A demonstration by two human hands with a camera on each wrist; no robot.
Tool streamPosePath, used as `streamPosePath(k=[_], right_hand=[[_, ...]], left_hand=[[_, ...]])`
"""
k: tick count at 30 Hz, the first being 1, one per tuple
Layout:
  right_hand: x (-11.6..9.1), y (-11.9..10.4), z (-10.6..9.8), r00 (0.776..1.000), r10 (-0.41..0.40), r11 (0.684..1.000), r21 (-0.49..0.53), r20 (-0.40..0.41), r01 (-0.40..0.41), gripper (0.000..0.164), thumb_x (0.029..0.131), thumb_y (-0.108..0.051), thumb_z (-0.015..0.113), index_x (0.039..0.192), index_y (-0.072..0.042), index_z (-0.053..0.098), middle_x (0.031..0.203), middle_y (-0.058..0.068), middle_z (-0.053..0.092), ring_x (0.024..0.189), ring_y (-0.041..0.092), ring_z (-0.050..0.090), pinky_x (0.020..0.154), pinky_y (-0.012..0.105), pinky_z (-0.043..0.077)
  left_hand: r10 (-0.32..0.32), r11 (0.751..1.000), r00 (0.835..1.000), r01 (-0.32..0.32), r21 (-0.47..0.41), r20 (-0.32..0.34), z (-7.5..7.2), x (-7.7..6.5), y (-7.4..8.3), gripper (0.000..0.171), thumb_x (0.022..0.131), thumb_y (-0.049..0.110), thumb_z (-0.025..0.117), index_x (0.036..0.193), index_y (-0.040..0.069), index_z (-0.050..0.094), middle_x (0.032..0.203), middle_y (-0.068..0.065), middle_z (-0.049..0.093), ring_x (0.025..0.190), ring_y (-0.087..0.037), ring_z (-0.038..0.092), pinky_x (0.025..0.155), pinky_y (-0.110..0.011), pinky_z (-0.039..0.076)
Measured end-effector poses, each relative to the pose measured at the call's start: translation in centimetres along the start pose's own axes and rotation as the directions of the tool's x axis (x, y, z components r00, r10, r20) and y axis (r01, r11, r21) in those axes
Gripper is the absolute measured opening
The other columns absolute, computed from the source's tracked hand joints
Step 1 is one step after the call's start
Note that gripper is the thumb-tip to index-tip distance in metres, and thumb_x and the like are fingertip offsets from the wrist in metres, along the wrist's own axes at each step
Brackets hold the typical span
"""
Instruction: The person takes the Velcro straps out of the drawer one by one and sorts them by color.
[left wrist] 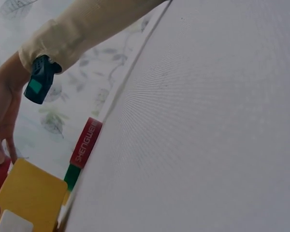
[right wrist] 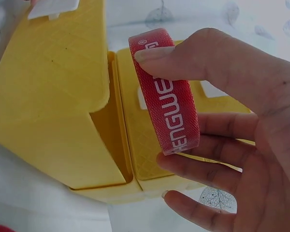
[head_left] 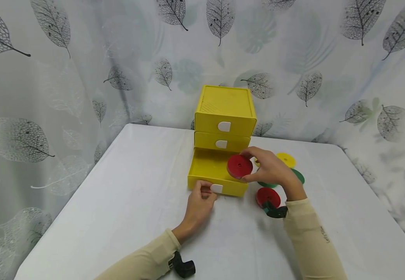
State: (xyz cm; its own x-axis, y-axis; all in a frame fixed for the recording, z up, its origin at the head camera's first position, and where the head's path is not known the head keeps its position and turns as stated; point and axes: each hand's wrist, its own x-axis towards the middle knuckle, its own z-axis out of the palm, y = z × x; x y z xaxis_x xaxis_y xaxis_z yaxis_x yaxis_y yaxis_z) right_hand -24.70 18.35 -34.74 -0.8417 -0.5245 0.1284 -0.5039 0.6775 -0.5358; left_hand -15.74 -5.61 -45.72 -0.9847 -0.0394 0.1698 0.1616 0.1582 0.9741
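Observation:
My right hand [head_left: 270, 167] pinches a red tape roll [head_left: 237, 168] between thumb and fingers, over the right side of the pulled-out bottom drawer [head_left: 202, 182]. White lettering runs around the roll's side in the right wrist view, and the thumb [right wrist: 159, 62] presses on it. My left hand [head_left: 199, 204] is at the drawer's front, fingers curled at the white handle [head_left: 217, 188]. The drawer belongs to a yellow three-drawer box [head_left: 226, 102]; its upper two drawers are pushed in. The visible part of the drawer floor is bare.
Right of the box lie another red tape roll [head_left: 267, 197], green rolls [head_left: 298, 176] and yellow rolls [head_left: 286, 160], partly hidden by my right hand. Everything stands on a white table [head_left: 135, 175]. A leaf-patterned curtain [head_left: 153, 97] hangs behind.

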Motion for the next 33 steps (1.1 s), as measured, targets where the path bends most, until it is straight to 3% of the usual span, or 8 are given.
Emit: streamPosePath(k=[8, 16, 33], right_hand=[[-0.7, 0.8, -0.5, 1.000, -0.015, 1.000, -0.014, -0.012, 0.014, 0.071, 0.075, -0.025, 0.093, 0.134, -0.005, 0.061, 0.123, 0.006, 0.068, 0.114, 0.027, 0.060, 0.097, 0.052, 0.052], [-1.3, 1.2, -0.9, 1.000, 0.026, 0.999, -0.023, -0.009, -0.026, 0.068, 0.074, -0.022, 0.094, 0.132, -0.008, 0.061, 0.123, 0.004, 0.067, 0.115, 0.025, 0.060, 0.096, 0.050, 0.054], [-3.3, 2.7, -1.8, 0.998, 0.062, 0.998, -0.027, -0.025, -0.062, 0.069, 0.074, -0.026, 0.094, 0.132, -0.007, 0.062, 0.123, 0.005, 0.068, 0.116, 0.027, 0.060, 0.098, 0.057, 0.051]], left_hand=[[-0.002, 1.000, 1.000, 0.002, -0.006, 0.001, 0.0, 0.1, -0.1, 0.032, 0.088, 0.004, 0.068, 0.119, 0.002, 0.059, 0.106, -0.016, 0.064, 0.090, -0.023, 0.063, 0.080, -0.029, 0.051], [-0.009, 1.000, 1.000, 0.009, -0.004, 0.005, 0.1, 0.2, -0.1, 0.032, 0.088, 0.004, 0.067, 0.119, 0.001, 0.059, 0.107, -0.016, 0.064, 0.090, -0.022, 0.063, 0.081, -0.029, 0.051], [-0.017, 1.000, 1.000, 0.017, -0.005, 0.013, 0.0, 0.0, -0.1, 0.033, 0.087, 0.005, 0.067, 0.119, 0.002, 0.059, 0.107, -0.018, 0.064, 0.090, -0.024, 0.063, 0.080, -0.030, 0.050]])
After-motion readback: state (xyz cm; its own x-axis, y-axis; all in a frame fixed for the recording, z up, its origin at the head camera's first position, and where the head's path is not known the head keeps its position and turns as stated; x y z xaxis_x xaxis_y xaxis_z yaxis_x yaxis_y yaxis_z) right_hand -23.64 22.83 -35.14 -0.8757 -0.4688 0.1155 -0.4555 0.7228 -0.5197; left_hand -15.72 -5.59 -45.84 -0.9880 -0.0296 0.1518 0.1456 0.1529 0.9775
